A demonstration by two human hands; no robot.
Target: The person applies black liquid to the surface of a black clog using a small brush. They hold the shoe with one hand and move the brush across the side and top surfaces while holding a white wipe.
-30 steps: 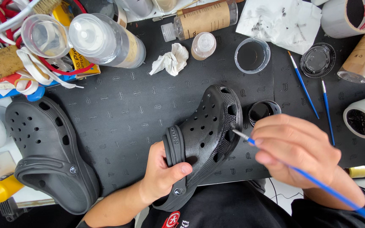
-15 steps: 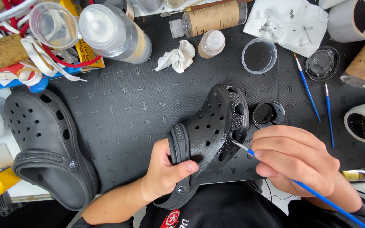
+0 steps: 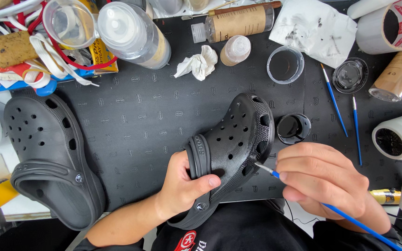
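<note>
From the head camera, we see our left hand [image 3: 182, 186] closed around the heel end of the black clog [image 3: 231, 148], thumb pressed over its strap, lifting it just above the dark mat [image 3: 131, 116]. Our right hand [image 3: 324, 179] pinches a thin blue brush [image 3: 303, 195], fingers closed on the handle, tip touching the clog's side. We judge steadiness matters most: keep the clog braced, strokes short, and the small pot of black paint [image 3: 293, 128] near.

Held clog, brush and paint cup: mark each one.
Held clog [image 3: 236, 139], head view, perforated top.
Brush [image 3: 275, 175], head view, blue handle near the tip.
Paint cup [image 3: 293, 128], head view, dark inside.
</note>
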